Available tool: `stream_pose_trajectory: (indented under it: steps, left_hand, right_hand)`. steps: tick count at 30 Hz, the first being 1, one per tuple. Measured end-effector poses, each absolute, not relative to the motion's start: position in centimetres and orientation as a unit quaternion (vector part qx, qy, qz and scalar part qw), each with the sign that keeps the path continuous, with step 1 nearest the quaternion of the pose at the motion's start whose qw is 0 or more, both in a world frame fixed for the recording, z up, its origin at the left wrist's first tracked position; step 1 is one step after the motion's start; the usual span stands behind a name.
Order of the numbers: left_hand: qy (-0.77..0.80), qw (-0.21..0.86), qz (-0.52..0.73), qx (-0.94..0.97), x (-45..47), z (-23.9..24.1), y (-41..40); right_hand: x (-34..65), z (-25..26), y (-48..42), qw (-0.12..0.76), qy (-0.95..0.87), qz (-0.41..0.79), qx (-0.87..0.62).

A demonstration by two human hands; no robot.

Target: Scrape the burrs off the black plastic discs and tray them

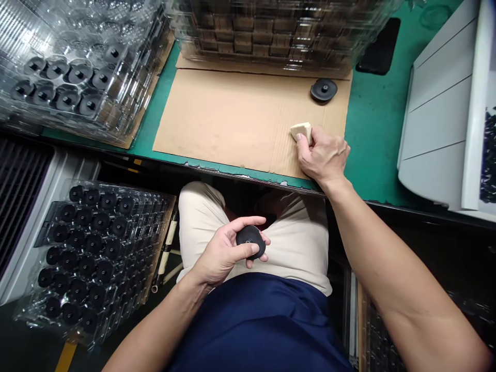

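Above my lap, my left hand [228,245] grips a round black disc-shaped part [246,236], its thumb pressed on the face near the small raised centre. My right hand [324,154] rests over the cardboard sheet [225,116] and pinches a pale cream folded cloth or pad [300,130]; its exact kind is unclear. Just beyond that hand, a second black disc part [324,90] with a centre stub lies on the cardboard near its far right corner.
Stacked clear plastic trays [271,36] stand behind the cardboard. More trays with black discs are at the left, on the bench [104,98] and lower down [85,258]. A dark flat phone-like slab [378,46] and a white bin [437,113] are at the right.
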State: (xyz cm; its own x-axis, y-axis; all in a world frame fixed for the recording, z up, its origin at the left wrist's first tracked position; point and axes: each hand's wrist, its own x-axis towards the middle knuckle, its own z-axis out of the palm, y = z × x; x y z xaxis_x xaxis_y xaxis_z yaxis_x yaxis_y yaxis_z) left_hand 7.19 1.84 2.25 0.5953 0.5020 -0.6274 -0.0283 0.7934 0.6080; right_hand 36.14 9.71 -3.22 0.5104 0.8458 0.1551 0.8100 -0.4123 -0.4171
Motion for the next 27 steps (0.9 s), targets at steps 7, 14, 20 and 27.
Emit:
stream_pose_trajectory:
  steps: [7,14,20,27]
  left_hand:
    - [0.436,0.845,0.151,0.27,7.18,2.17,1.84]
    - [0.446,0.844,0.15,0.256,7.25,2.06,1.94]
    - [0.452,0.841,0.145,0.257,7.19,2.02,1.96]
    - [0.461,0.839,0.155,0.245,7.41,2.37,2.01]
  right_hand:
    - [36.21,-3.3,9.68,0.22,-0.497,0.035,-0.839]
    - [36.22,-3.39,9.68,0.228,-0.497,0.032,-0.837]
    - [36.22,-3.26,9.67,0.221,-0.496,0.036,-0.839]
    - [36.27,-3.32,9.68,0.229,-0.491,0.049,-0.839]
